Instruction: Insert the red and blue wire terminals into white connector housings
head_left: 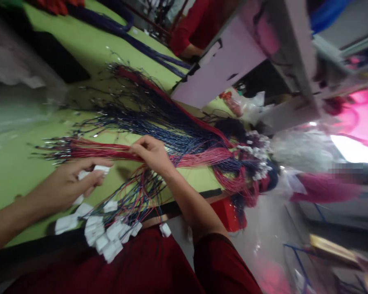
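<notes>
My left hand (pixel 70 179) is closed around a white plastic connector (pixel 102 168) above the green table. My right hand (pixel 153 155) pinches at the bundle of red wires (pixel 110 150); how many wires lie between its fingertips is hidden. Metal terminals show at the bundle's left end. Beside it, farther from me, blue wires (pixel 159 132) are spread out. Below my hands, thin red and blue wires with white connectors (pixel 95 230) on their ends hang over the table's near edge.
A pink-white panel (pixel 221 61) stands across the table, and a co-worker's red sleeve (pixel 187 32) shows behind it. Dark cable (pixel 110 24) lies at the back. White connectors (pixel 257 155) cluster at the right end. A red bin (pixel 230 214) sits below the edge.
</notes>
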Demonstrator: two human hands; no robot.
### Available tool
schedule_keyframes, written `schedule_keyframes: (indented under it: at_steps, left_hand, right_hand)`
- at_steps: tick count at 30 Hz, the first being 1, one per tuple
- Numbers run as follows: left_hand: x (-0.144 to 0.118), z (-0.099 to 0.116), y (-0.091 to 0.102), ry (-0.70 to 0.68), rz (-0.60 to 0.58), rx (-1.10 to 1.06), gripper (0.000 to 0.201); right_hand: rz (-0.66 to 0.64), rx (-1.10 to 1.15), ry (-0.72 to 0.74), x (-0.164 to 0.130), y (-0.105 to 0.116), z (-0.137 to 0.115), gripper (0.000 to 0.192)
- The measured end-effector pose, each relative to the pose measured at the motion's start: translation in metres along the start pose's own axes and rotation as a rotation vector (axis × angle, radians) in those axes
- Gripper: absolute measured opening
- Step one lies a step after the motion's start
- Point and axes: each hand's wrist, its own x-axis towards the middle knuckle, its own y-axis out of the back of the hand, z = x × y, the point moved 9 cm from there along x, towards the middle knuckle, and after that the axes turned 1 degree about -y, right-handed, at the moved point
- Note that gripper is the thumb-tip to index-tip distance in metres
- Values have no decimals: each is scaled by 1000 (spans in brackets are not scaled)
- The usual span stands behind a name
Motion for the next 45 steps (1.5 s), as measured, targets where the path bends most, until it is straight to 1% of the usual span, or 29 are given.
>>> schedule_keyframes:
  at_steps: [2,4,6,8,9,10,11,12,14,15,17,20,23,26,29,31,33,35,39,45]
  left_hand:
    - [-1,10,-4,11,-1,-134,30]
    - [1,13,-7,25,-17,-219,22]
    - [3,11,-11,31,-45,-321,24]
    - [6,7,-15,50,-68,-432,28]
    - [7,4,-16,70,-73,-480,30]
    - [8,2,-17,95,-75,-517,29]
    - [9,0,-18,122,-73,-547,28]
    - [10,-1,-17,148,-68,-575,26]
    - [10,-2,-16,190,-63,-631,24]
    - [10,0,-15,196,-61,-659,24]
    - [11,3,-13,189,-59,-703,23]
    - [11,4,-11,189,-56,-736,23]
    - [11,2,-12,208,-47,-776,17]
    - [13,1,-11,212,-35,-813,15]
    - [14,1,-11,200,-45,-843,15]
    - [14,2,-10,182,-50,-864,15]
    - [14,3,-9,179,-47,-871,14]
    - [14,2,-9,188,-41,-869,14]
    - [15,3,-9,185,-42,-869,14]
    - [15,2,-8,219,-32,-839,14]
  right_hand:
    - [-1,97,-34,-3,2,-6,18]
    - [-31,122,-37,-7,-4,-20,16]
    - [-120,114,-12,-14,-21,-38,14]
    - [-258,118,15,-22,-45,-52,12]
    - [-307,124,21,-24,-54,-55,13]
    - [-318,126,21,-24,-59,-54,13]
    - [-287,114,13,-23,-59,-50,13]
    - [-220,84,1,-20,-54,-44,13]
    - [-55,-20,-25,-15,-36,-29,11]
    - [6,-75,-31,-14,-28,-23,10]
    - [65,-147,-24,-14,-18,-17,9]
    - [83,-182,26,-18,-15,-18,10]
    - [84,-212,82,-22,-17,-26,10]
    - [84,-263,148,-26,-17,-40,10]
    - [91,-365,226,-33,-17,-58,11]
    - [63,-407,243,-35,-21,-63,11]
    - [28,-399,224,-36,-26,-61,10]
    - [19,-379,215,-34,-29,-57,9]
    - [50,-419,291,-32,-32,-52,10]
    - [25,-470,367,-32,-39,-51,9]
